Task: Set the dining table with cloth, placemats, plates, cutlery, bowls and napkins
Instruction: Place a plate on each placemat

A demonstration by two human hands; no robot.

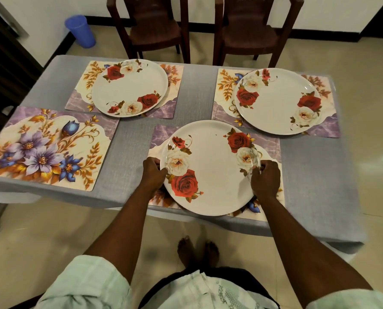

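Glossy beige floor tiles (342,63) surround a table under a woven grey cloth (195,92), with two dark brown chairs (154,30) pushed against its far side and a blue plastic bin (80,31) beyond. Four rectangular floral placemats lie flat; the left one (45,148) is bare, and the two far ones carry round rose-printed plates. On the near placemat (273,141), the left hand (152,172) and right hand (265,178) grip opposite rims of a third rose plate (212,168), fingers curled over its edges.

2 dark brown chairs (151,27) (255,30) stand side by side on the glossy beige tiled floor (353,52). A blue plastic bin (80,31) sits by the white wall (41,18) with its dark skirting.
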